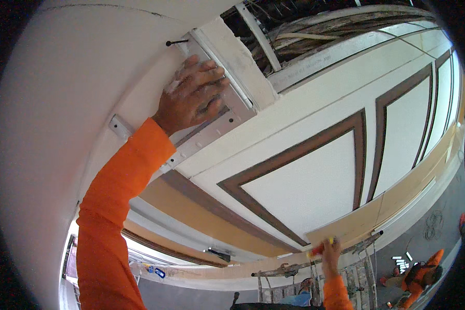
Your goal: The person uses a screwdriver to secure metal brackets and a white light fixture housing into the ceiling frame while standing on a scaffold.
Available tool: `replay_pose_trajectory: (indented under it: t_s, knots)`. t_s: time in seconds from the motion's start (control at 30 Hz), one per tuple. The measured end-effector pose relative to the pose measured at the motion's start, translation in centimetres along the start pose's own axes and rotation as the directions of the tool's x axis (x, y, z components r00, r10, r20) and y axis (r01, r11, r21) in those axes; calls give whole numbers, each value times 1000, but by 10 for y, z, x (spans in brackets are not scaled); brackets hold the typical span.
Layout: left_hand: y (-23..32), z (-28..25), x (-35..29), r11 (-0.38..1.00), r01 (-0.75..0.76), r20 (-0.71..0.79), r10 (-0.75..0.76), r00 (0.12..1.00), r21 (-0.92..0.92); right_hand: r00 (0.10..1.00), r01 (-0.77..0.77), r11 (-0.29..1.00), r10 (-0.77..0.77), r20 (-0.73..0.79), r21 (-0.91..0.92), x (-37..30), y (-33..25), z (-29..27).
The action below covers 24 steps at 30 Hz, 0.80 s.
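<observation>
My left hand (194,93), in an orange sleeve, reaches up to a light metal channel (232,95) at the edge of the ceiling opening. Its fingers bend over the channel and press on it; the palm side is hidden. A flat metal strip with screw heads (204,140) runs below the hand. One black screw (176,42) sticks out of the white ceiling board (108,57) just above the fingers. Low in the view, my right hand (331,257) is closed round a small red and yellow object (318,250), whose kind I cannot make out.
Bundled cables (336,31) lie in the open ceiling cavity. Brown-framed white panels (299,181) line the wall. Below me stand paint-spotted ladders (351,274). Another person in orange (423,276) is low at the right, near white pieces (404,262) on the grey floor.
</observation>
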<state>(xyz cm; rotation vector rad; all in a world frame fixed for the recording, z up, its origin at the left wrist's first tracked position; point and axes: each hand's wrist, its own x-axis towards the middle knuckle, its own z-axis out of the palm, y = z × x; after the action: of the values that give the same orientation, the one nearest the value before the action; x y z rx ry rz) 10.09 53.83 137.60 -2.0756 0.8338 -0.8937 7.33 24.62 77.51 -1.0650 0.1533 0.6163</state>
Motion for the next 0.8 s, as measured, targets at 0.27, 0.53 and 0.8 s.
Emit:
replay_pose_trajectory:
  t_s: [0.27,0.53,0.8]
  knots:
    - [27,9,-18,978,171,34,-176,984,122,794,-471,864,326,-514,-180,-115,206,-222]
    - [65,12,-20,956,289,93,-293,952,49,671,-633,726,341,-659,-268,-150,223,-293]
    - [66,21,-25,944,314,79,-323,943,101,617,-658,715,331,-714,-236,-153,229,-295]
